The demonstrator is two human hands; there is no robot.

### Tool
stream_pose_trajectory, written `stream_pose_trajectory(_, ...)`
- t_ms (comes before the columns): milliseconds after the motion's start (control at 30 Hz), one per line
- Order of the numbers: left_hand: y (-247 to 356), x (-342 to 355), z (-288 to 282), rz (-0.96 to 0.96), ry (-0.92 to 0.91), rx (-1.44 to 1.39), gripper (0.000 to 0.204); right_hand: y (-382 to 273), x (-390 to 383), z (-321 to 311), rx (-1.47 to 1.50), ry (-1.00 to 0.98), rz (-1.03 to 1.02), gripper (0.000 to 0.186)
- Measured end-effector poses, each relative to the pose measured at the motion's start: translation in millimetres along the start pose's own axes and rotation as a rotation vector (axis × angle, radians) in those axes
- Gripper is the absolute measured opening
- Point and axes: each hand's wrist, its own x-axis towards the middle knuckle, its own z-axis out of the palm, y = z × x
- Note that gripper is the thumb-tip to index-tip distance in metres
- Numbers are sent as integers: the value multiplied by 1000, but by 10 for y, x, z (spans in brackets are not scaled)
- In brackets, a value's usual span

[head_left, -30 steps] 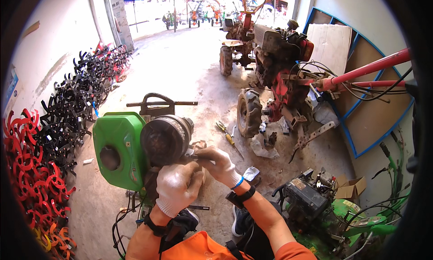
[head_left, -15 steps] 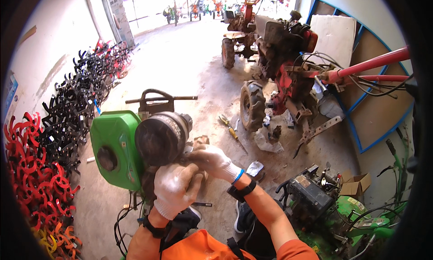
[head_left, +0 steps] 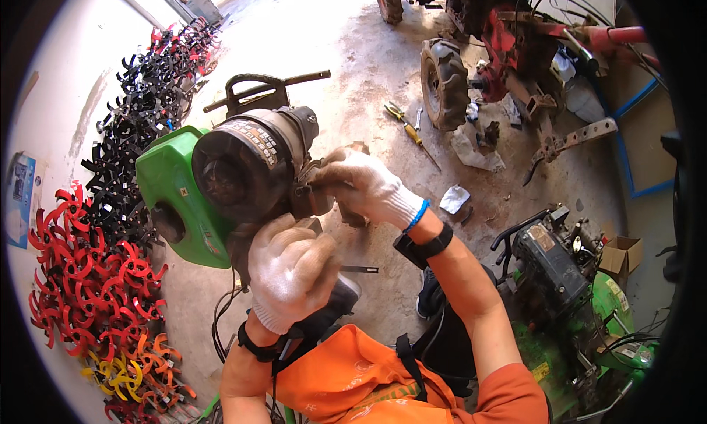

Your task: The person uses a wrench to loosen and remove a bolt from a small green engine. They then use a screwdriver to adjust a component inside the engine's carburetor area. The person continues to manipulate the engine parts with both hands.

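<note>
A small engine stands before me, with a green fuel tank (head_left: pixel 168 174) and a round black housing (head_left: pixel 227 175). My right hand (head_left: pixel 361 188), in a white knit glove with a blue cuff, has its fingers closed at a small metal part (head_left: pixel 305 191) on the housing's right side; exactly what they pinch is too small to make out. My left hand (head_left: pixel 291 273), also gloved, is just below the housing with fingers curled against the engine's lower part; whatever it holds is hidden. Above the engine sticks a black metal handle bar (head_left: pixel 258 93).
Piles of red (head_left: pixel 74 269) and black tiller blades (head_left: pixel 132 122) line the left wall. A muddy red tiller (head_left: pixel 508 63) stands upper right, a green tiller (head_left: pixel 552 277) lower right beside a cardboard box (head_left: pixel 622 256). A yellow-handled screwdriver (head_left: pixel 414 137), pliers (head_left: pixel 396 113) and paper scraps (head_left: pixel 475 152) lie on the floor.
The view has tilted downward, shifting the floor and machines up the picture. My right hand is higher in the picture, still at the engine's side; my left fingers have shifted slightly below the housing.
</note>
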Motion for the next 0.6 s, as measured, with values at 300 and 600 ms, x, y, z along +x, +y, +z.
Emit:
stream_pose_trajectory(300,-9,-17,11,2,-20,20,44,18,183,-23,69,-117,237,27)
stream_pose_trajectory(600,5,-21,-9,-31,-39,-6,32,119,348,-63,63,-220,397,30)
